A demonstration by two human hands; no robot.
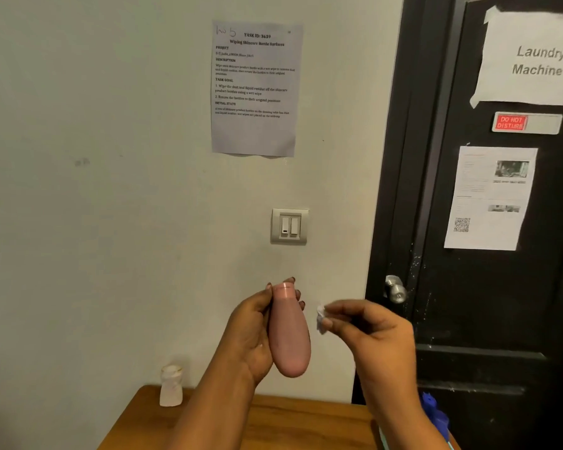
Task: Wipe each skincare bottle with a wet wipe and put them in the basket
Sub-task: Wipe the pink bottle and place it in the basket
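My left hand holds a pink, teardrop-shaped skincare bottle up in front of the wall, its narrow cap end pointing up. My right hand is just to the right of it, pinching a small crumpled white wet wipe between the fingertips. The wipe is a short way from the bottle and does not touch it. A small white bottle stands upright on the wooden table at the lower left. No basket is in view.
A black door with a metal knob stands on the right. Something blue shows behind my right forearm. On the wall are a task sheet and a light switch.
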